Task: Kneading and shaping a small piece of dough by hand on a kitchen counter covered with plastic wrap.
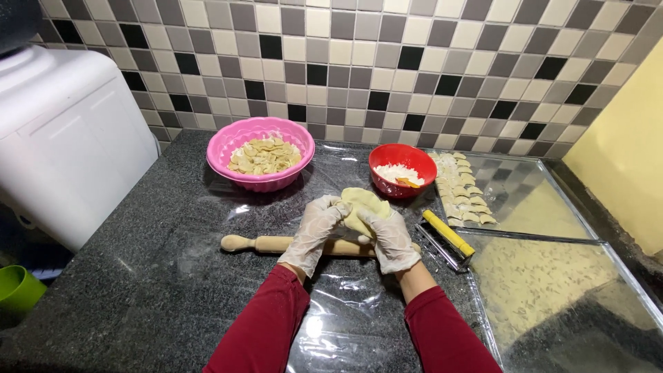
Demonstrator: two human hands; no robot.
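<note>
— Dough round (364, 204), pale yellow-green, held up above the dark granite counter (138, 276), a little right of centre and just nearer than the red bowl (402, 169).

— Who has it?

— Both gloved hands. The left hand (315, 231) grips its left edge with the fingers curled onto it; the right hand (391, 238) is closed over its near right side. Clear gloves, dark red sleeves.

— What lies under them?

— A wooden rolling pin (266, 243), lying left to right on a sheet of clear plastic film (338, 311), partly hidden behind the hands.

— And around?

— Far left, a pink bowl (261, 153) full of small pale dough pieces. The red bowl holds white flour and a yellowish scrap. To its right, rows of folded dumplings (460, 190) lie on the far left corner of a glass sheet (552, 276). Just near those, right of the right hand, sits a yellow-handled metal tool (447, 236). A white appliance (62, 138) stands at the far left, a green cup (17, 293) below it at the frame's edge. Checked tiles (359, 62) cover the back wall.
</note>
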